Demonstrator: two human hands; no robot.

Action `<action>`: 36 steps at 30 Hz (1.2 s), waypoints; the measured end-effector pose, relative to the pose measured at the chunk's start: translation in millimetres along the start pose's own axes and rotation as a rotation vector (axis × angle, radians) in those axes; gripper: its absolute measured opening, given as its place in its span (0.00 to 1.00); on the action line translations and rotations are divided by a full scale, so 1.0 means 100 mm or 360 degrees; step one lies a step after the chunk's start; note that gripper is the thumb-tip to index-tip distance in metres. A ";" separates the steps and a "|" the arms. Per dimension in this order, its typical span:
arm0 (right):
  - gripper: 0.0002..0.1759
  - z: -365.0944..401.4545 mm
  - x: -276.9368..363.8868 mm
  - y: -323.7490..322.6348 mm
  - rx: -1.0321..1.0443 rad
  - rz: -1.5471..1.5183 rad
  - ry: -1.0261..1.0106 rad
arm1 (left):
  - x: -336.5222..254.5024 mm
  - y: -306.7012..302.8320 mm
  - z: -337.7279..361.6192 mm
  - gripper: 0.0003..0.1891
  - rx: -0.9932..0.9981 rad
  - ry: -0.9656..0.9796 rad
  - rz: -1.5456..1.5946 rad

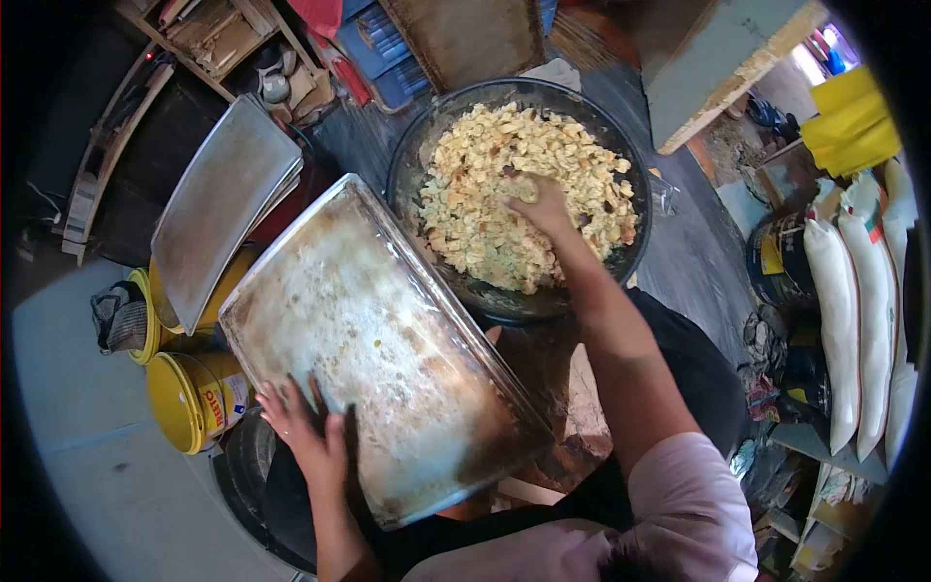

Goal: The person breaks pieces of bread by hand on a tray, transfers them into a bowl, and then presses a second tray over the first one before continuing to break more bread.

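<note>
A wide black basin (405, 136) at the top centre holds a heap of torn, pale-yellow bread pieces (572, 145), some with brown crust. My right hand (543, 209) reaches into the heap, its thumb and fingers curled around some of the pieces; the fingertips are partly buried. To the left of the basin, a large, worn metal baking tray (388, 330) lies tilted across my lap area, greasy and browned in places. My left hand (308, 427) rests flat on its lower left edge with fingers spread.
More baking trays (228, 175) lean in a stack at upper left. Yellow buckets (179, 403) stand below them. A browned tray (465, 44) is behind the basin. On the right are long white filled bags (832, 330) and a wooden-edged panel (727, 78).
</note>
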State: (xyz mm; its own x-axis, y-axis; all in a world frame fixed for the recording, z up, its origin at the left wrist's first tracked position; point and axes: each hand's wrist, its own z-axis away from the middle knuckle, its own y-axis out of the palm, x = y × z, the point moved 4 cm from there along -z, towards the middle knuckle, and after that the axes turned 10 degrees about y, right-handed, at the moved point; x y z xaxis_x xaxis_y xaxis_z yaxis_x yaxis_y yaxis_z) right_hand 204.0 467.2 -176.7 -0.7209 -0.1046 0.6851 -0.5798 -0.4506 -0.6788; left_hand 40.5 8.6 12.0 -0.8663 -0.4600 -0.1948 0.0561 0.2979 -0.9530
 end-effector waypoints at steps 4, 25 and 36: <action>0.65 -0.14 -0.50 0.21 -0.0009 0.0551 0.0696 | -0.30 0.24 0.03 0.41 0.0540 0.0102 -0.0182; 0.44 -0.29 -0.64 0.26 -0.0130 0.0451 0.0315 | -0.32 0.29 -0.02 0.40 0.0601 0.0072 -0.0197; 0.24 0.92 1.23 -0.77 0.0207 -0.0881 -0.0396 | -0.20 0.23 0.04 0.31 0.0134 0.0024 0.0393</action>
State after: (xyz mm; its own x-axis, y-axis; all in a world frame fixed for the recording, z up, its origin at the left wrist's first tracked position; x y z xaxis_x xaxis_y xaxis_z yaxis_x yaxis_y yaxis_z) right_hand 195.3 407.6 -16.1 -0.2076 -0.0208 0.9780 -0.7801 -0.5997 -0.1783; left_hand 61.3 21.7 -6.6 -0.8285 -0.3695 -0.4208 0.3072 0.3284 -0.8932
